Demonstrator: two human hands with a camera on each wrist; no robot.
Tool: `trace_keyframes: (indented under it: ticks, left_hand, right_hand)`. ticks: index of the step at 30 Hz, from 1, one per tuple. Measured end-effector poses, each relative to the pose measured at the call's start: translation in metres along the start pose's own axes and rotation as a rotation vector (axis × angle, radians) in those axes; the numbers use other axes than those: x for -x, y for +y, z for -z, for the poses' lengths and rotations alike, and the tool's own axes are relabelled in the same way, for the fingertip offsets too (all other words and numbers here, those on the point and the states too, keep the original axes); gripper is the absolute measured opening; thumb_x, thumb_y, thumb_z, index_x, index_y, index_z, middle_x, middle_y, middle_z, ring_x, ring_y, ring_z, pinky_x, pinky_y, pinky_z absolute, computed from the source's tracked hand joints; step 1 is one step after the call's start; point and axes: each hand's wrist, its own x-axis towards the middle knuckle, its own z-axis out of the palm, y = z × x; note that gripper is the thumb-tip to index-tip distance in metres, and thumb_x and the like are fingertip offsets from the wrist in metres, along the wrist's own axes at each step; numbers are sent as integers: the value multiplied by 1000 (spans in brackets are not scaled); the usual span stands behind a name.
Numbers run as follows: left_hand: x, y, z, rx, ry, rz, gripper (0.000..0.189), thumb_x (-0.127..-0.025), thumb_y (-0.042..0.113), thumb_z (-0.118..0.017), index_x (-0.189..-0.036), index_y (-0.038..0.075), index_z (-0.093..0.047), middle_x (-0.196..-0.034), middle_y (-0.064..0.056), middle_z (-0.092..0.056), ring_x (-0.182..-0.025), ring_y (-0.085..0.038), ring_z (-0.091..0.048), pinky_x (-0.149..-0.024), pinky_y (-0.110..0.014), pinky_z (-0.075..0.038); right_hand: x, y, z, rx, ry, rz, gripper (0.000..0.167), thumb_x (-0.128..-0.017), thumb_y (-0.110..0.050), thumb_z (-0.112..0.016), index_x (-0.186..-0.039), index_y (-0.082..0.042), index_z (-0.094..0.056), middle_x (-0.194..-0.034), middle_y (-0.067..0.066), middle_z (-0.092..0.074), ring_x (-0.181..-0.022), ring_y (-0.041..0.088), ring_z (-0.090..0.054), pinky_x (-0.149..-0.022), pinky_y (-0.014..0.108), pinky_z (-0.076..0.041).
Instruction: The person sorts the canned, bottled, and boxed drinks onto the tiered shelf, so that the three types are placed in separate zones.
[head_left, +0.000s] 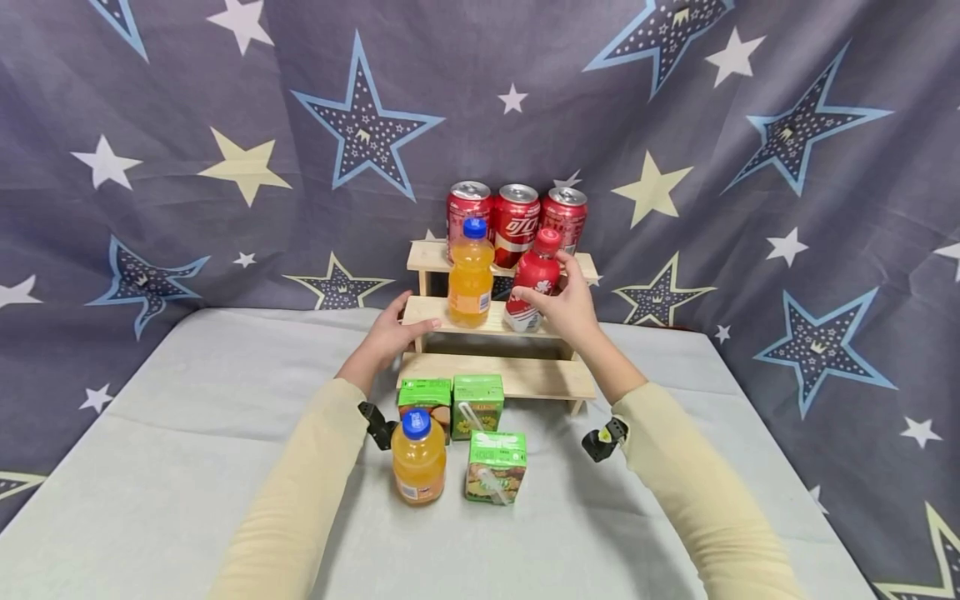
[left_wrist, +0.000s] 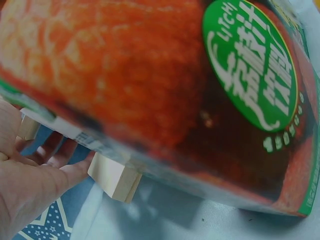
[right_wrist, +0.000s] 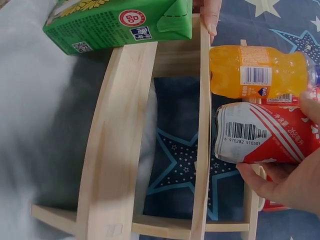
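Observation:
My right hand (head_left: 566,308) grips a red drink bottle (head_left: 537,279) with a red cap, thumb and fingers on opposite sides. The bottle tilts slightly, its white base right at the front edge of the middle board on the three-tier wooden stand (head_left: 495,375). Beside it, an orange juice bottle (head_left: 471,283) with a blue cap stands upright on that board. My left hand (head_left: 390,333) holds the left end of the middle board, thumb along the front and fingers round the side. The left wrist view shows those fingers (left_wrist: 60,155) by a wooden leg.
Red soda cans (head_left: 517,225) line the top tier. In front of the stand are green juice boxes (head_left: 477,404), one a litchi drink box (left_wrist: 150,90), and another blue-capped orange juice bottle (head_left: 418,458), all on the white-covered table (head_left: 187,467). A star-patterned curtain (head_left: 480,67) hangs behind.

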Motion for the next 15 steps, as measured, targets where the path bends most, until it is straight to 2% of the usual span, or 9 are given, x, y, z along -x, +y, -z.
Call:
trace_keyframes:
  ticks: [3, 15]
  left_hand:
    - [0, 0, 0, -3, 2, 3, 91, -85, 26, -68, -152, 19, -7, -152, -17, -24, -126, -37, -44, -98, -48, -47]
    - [0, -1, 1, 3, -3, -2, 91, -85, 25, -69, -152, 19, -7, -152, -18, -24, -126, -37, -44, -98, -47, -47]
  right_hand:
    - [-3, 1, -3, -3, 3, -23, 86, -76, -26, -79, -143, -13, -27, -131, 16, -48, -115, 27, -52, -100, 40, -48]
    - [-9, -1, -14, -33, 10, -28, 88, -75, -25, -80, -144, -13, -27, -135, 15, -45, -118, 27, -50, -103, 39, -45]
